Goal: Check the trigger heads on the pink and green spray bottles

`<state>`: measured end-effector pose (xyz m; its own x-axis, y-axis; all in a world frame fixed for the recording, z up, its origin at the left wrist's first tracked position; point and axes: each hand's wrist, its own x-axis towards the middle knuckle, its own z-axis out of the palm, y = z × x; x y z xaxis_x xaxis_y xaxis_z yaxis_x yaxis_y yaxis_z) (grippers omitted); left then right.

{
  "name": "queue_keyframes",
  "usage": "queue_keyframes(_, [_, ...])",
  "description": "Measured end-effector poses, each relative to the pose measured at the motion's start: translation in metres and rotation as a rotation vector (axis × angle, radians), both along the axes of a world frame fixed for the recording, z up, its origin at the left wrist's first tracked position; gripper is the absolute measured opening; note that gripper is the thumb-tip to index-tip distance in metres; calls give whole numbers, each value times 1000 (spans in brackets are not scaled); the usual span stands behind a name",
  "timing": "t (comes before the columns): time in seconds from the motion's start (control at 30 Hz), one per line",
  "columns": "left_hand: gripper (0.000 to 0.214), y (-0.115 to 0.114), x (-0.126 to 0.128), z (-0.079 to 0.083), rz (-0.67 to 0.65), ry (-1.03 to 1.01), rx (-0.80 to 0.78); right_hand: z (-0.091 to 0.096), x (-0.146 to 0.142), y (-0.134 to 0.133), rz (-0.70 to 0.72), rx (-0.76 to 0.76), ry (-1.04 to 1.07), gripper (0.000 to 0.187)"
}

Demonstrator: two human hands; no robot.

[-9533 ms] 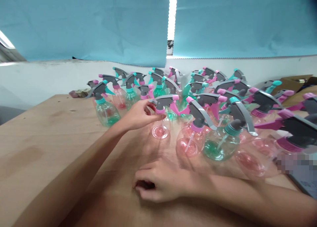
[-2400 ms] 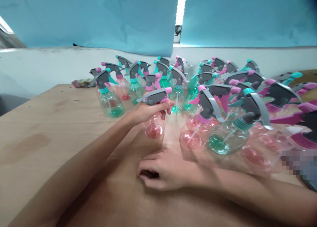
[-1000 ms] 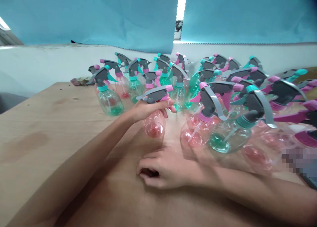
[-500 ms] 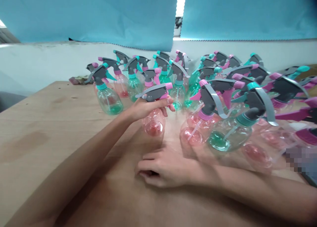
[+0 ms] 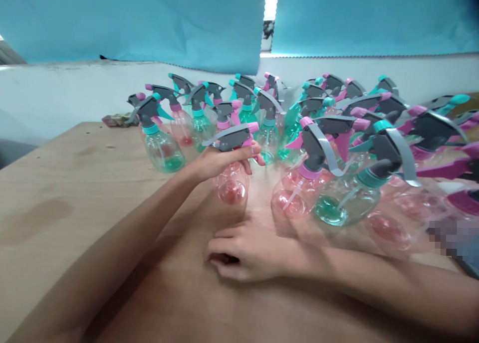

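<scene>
My left hand [image 5: 220, 162] is wrapped round the neck of a pink spray bottle [image 5: 231, 189], just under its grey head with a pink nozzle. The bottle stands upright on the wooden table and its collar is hidden by my fingers. Nearer to me, my right hand [image 5: 249, 252] rests on the tabletop with its fingers curled in loosely and nothing visible in them. To the right of the held bottle stand another pink spray bottle [image 5: 295, 198] and a clear spray bottle with a green base [image 5: 348, 201].
Several more spray bottles crowd the back and right of the wooden table [image 5: 48, 173]. A clear bottle with a turquoise collar [image 5: 163, 148] stands at the group's left end. A small crumpled item [image 5: 119, 119] lies by the white wall [image 5: 67, 91], below blue sheets [image 5: 149, 24].
The view has shifted very slightly. Both hands keep their places, the left one still on the pink spray bottle.
</scene>
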<state>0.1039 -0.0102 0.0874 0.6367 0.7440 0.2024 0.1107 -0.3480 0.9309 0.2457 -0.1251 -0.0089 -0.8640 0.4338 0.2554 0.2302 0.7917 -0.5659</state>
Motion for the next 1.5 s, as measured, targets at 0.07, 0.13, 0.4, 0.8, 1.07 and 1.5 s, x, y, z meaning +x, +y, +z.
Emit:
queue_keyframes(0.07, [34,1,-1,-1,-3,-2,2,0,0,0,-7,0,6,14])
queue_keyframes(0.13, [32,1,-2,-1,9,-1,7,1,0,0,-11,0,14,15])
queue_keyframes(0.4, [32,-1,-1,-2,29,-20,0,2,0,0,-6,-4,-2,15])
queue_keyframes(0.8, [30,0,-2,-3,18,-22,4,0,0,0,4,-10,9,15])
queue_keyframes(1.07, [32,0,-2,-3,23,0,19,1,0,1,12,-23,15,15])
queue_keyframes(1.5, [34,1,-2,-3,24,9,15,0,0,0,-2,-25,28,16])
